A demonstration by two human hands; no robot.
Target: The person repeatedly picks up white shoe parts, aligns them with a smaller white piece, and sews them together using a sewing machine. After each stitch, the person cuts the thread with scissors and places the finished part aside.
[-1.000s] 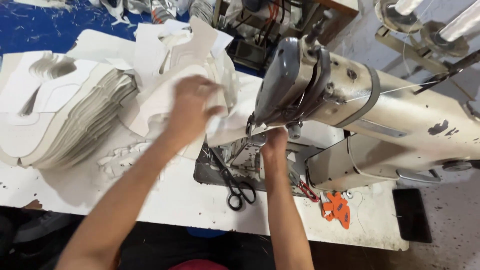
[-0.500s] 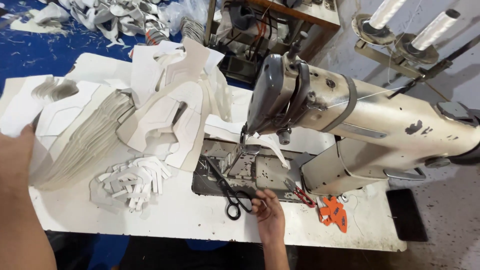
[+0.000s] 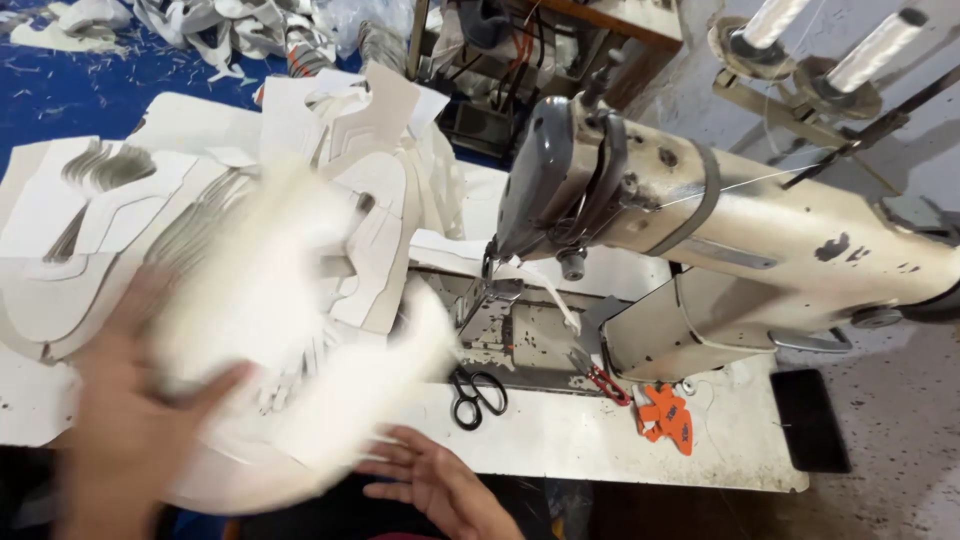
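From my remote view, the nearest region is heavily motion-blurred. My left hand sits at the lower left, partly cut off by the frame edge; its thumb and fingers are closed around a white cut fabric piece, which smears across the frame so that its outline cannot be made out. The piece lies over the left fingers and extends rightward, its lower edge just above my right hand. The right hand is palm-up with fingers spread and relaxed, gripping nothing; whether its fingertips touch the piece, I cannot tell.

Just beyond, black-handled scissors lie on the white table, near the needle plate. A red-handled thread snip lies to their right, and an orange shaped scrap lies further right, near the table's edge.

Farther back, stacks of white cut panels cover the left of the table. The cream sewing machine occupies the right, its paint chipped. At the top right stand two white thread cones, cut off by the frame. Scraps litter the blue floor behind.
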